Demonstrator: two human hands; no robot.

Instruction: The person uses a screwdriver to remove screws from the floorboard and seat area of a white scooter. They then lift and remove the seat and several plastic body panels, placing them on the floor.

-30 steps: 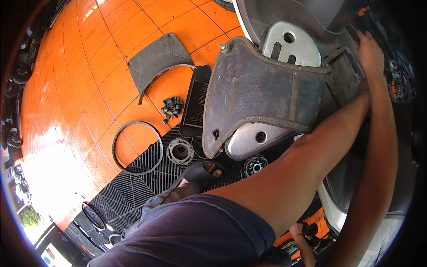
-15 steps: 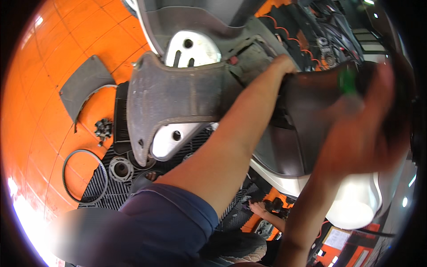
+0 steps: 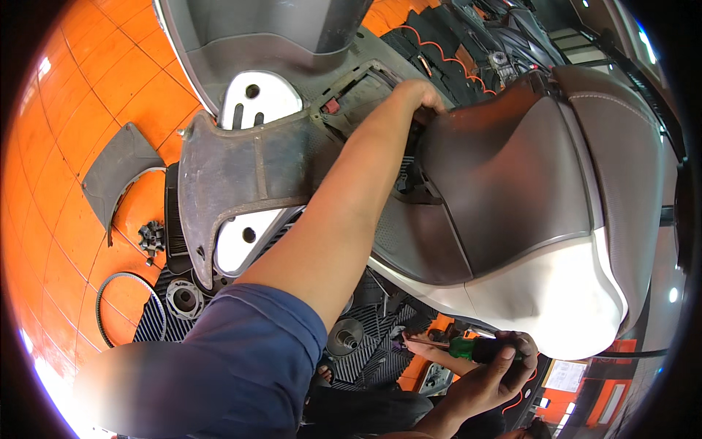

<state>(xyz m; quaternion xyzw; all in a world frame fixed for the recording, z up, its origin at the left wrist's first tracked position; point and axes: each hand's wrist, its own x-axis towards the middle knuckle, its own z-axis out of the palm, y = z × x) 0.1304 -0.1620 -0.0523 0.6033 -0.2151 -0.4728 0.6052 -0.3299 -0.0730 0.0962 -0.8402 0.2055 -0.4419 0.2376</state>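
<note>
A scooter lies across the view, with a dark grey seat (image 3: 621,139), a grey-brown body panel (image 3: 504,183) and a white side cover (image 3: 548,293). My left hand (image 3: 418,95) reaches over the footboard to the front edge of the body panel. Its fingers curl down into the gap there, and what they hold is hidden. Low on the right, beside the white cover, my right hand (image 3: 504,377) is closed round the handle of a screwdriver (image 3: 468,348), green and black, whose shaft points left. A worn dark floor panel (image 3: 241,161) sits across the footboard, left of my left forearm.
Another person's hand (image 3: 417,344) and forearm show beyond the screwdriver's shaft. On the orange floor (image 3: 80,80) lie a curved grey panel (image 3: 123,172), a drive belt (image 3: 100,311) and a ring-shaped metal part (image 3: 184,298). A round metal part (image 3: 345,338) rests on the black mat (image 3: 369,366).
My right hand has come down from over the seat to beside the white cover, screwdriver in its grip. My left hand stays at the panel's edge. The view has shifted right.
</note>
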